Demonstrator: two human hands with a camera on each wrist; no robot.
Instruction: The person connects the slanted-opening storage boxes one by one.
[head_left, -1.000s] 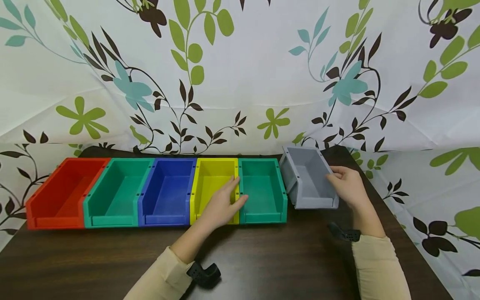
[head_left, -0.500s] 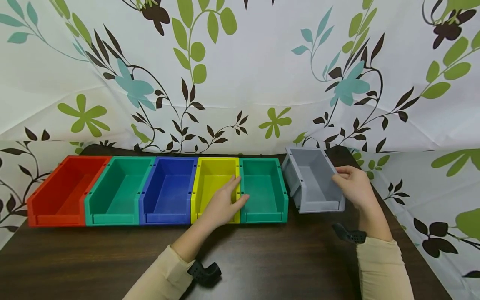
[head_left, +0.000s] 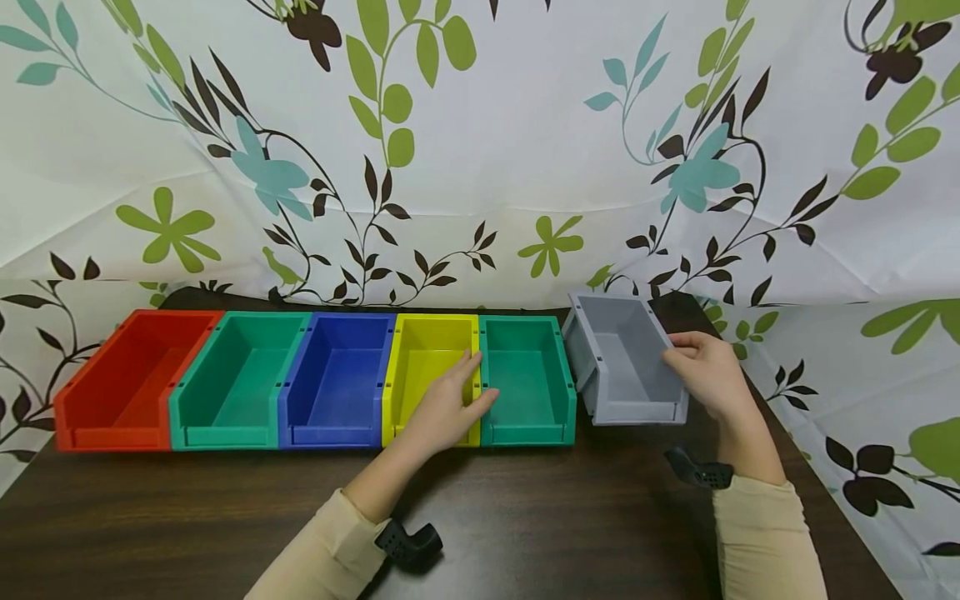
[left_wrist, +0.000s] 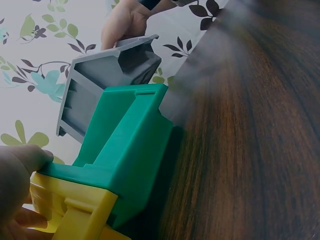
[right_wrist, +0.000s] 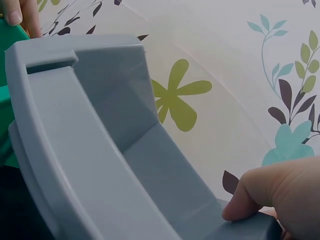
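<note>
A grey plastic storage bin (head_left: 626, 358) stands askew at the right end of a row of bins, its front turned slightly. My right hand (head_left: 705, 371) pinches the bin's right side wall, thumb inside, as the right wrist view also shows. In the left wrist view the grey bin (left_wrist: 107, 75) looks tilted beside the end green bin (left_wrist: 122, 140). My left hand (head_left: 442, 408) straddles the adjoining walls of the yellow bin (head_left: 408, 350) and the right-hand green bin (head_left: 525, 437). Its thumb lies on the green side and its fingers reach into the yellow bin, pinching the walls.
Further left in the row are a blue bin (head_left: 330, 437), another green bin (head_left: 225, 439) and a red bin (head_left: 112, 439), side by side. A dark wooden table (head_left: 540, 533) carries them. A leaf-patterned cloth (head_left: 480, 125) hangs close behind the table.
The right hand has moved the grey bin a little to the right and nearer me, with almost no motion in the last half second. The left hand stays where it was.
</note>
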